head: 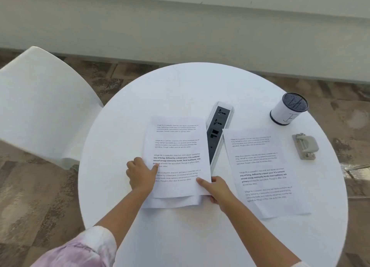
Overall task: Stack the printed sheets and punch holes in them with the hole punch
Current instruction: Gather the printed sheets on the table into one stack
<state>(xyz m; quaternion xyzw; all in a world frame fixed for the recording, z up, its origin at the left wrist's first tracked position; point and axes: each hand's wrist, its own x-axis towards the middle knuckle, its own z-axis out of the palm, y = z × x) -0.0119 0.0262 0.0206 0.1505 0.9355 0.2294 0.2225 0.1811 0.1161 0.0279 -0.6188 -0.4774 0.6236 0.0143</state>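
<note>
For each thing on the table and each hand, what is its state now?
Top sheet: offset on lower sheet, held by both hands.
Lower sheet: flat, underneath.
Separate sheet: flat, untouched.
Hole punch: empty, untouched.
Left hand: grips left edge.
Right hand: grips right corner.

Two bare forearms, no rings, watch or bracelets visible on the hands or wrists. Left sleeve (80, 250): loose fabric, pale pink-mauve mottled with white, tie-dye look, pushed up near the elbow, soft creases. Right sleeve (300, 264): only a pale sliver at the frame's bottom edge.
</note>
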